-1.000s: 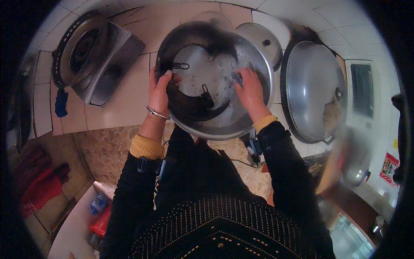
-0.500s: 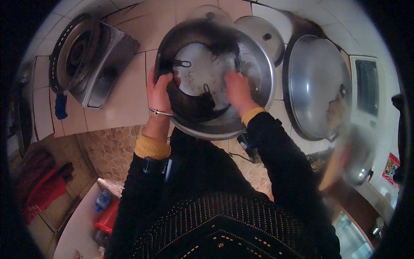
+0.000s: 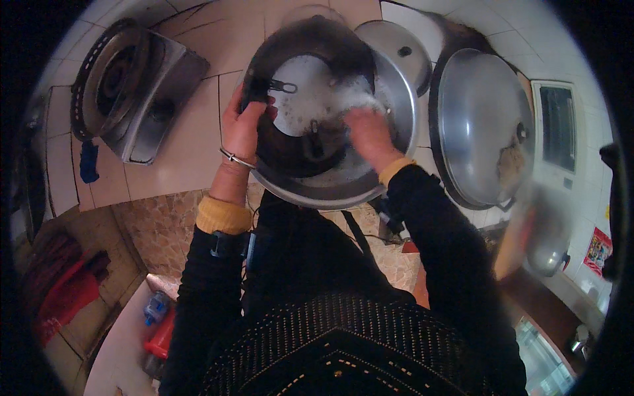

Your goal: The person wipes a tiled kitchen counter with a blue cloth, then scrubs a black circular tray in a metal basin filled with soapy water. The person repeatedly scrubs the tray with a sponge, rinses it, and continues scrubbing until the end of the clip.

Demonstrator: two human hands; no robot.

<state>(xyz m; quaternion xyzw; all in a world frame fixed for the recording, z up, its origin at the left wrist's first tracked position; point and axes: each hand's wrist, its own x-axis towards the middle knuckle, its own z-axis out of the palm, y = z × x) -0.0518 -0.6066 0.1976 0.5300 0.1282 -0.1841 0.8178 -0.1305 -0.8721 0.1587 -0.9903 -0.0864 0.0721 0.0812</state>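
A black ring-shaped stove wok stand with inward prongs is tilted inside a wide metal basin. My left hand grips the stand's left edge, thumb on top and fingertips curled round the inside. On the right, my right hand is closed against the stand's inner side, knuckles up. A whitish blur lies just beyond its fingers; what they hold is hidden. Through the ring's opening the pale, speckled bottom of the basin shows.
A gas stove sits on the tiled counter at the left, a blue cloth near it. At the right lie a large domed lid and a smaller round lid. A red bag is at lower left.
The stand has tipped up and away from me, its far edge clearer now. My right hand has shifted slightly, and a whitish blur has appeared beside it.
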